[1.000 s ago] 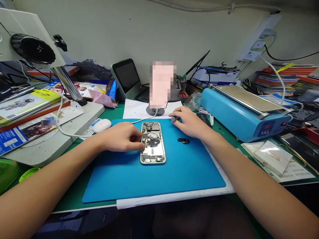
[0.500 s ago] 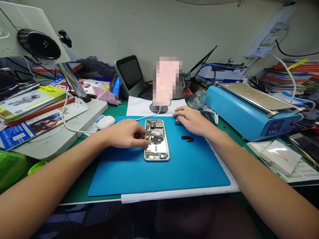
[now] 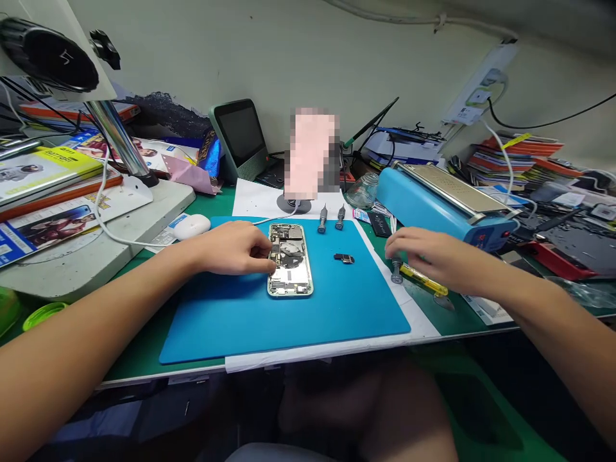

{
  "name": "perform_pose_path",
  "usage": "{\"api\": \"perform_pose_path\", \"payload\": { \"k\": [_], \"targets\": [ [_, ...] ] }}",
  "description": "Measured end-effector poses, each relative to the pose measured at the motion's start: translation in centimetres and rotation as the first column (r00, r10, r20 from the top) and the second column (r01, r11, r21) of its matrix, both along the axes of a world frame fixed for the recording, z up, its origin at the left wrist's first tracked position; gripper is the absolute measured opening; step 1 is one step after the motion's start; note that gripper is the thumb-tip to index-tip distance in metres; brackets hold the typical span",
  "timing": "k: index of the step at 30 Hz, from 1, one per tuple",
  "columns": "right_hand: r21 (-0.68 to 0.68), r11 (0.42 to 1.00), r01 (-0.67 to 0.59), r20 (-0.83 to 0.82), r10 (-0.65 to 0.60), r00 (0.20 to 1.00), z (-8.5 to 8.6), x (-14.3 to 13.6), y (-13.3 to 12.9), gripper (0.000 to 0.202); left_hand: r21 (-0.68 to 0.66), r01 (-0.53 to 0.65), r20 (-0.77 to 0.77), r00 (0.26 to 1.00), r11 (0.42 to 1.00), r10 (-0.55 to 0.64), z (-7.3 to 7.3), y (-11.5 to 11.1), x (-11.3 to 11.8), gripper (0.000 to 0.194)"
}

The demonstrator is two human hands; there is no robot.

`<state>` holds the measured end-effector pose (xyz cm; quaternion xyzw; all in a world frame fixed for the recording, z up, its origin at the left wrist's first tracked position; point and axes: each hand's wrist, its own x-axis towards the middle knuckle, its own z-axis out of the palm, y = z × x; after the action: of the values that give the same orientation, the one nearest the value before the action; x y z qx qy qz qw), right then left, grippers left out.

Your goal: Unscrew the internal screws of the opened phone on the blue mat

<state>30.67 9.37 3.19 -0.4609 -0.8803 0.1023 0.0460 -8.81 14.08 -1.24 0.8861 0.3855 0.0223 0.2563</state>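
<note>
An opened phone [image 3: 290, 269] with its inner parts bare lies on a blue mat [image 3: 289, 327]. My left hand [image 3: 240, 249] is closed at the phone's left edge, thumb and fingers against the frame. At the mat's right edge, my right hand [image 3: 428, 256] has its fingers pinched over the top of a small grey screwdriver [image 3: 396, 274]; the fingertips hide its upper part. Two similar screwdrivers, one [image 3: 322, 220] to the left of the other [image 3: 341, 218], stand tip up at the back of the mat. Between phone and right hand lies a small dark phone part [image 3: 344, 258].
A yellow-handled tool [image 3: 423, 280] lies under my right hand. Behind it stands a blue heating machine [image 3: 423, 208]. A microscope stand [image 3: 115, 144] rises at the left, beside a white earphone case [image 3: 191, 226]. A glass jar [image 3: 364, 190] is at the back.
My right hand has moved right, from the back of the mat to its right edge, uncovering two screwdrivers. My left hand stays at the phone. The view has turned rightward.
</note>
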Motion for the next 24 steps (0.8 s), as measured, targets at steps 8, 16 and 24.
{"api": "perform_pose_path", "payload": {
  "k": [8,16,24],
  "targets": [
    [-0.004,0.999,-0.054,0.059,0.054,0.997,-2.1,0.1,-0.3,0.027,0.036,0.011,0.003,1.000,0.999,-0.011,0.1,-0.2,0.1,0.043],
    [0.260,0.965,-0.045,-0.203,0.100,0.974,-1.6,-3.7,2.0,0.027,0.042,0.021,0.048,0.999,0.999,-0.023,0.2,0.0,-0.1,0.043],
    [0.260,0.964,-0.057,-0.577,0.202,0.791,-2.9,-12.2,3.3,0.026,0.047,0.018,0.070,0.997,0.999,-0.021,-0.1,0.5,-0.3,0.045]
  ]
}}
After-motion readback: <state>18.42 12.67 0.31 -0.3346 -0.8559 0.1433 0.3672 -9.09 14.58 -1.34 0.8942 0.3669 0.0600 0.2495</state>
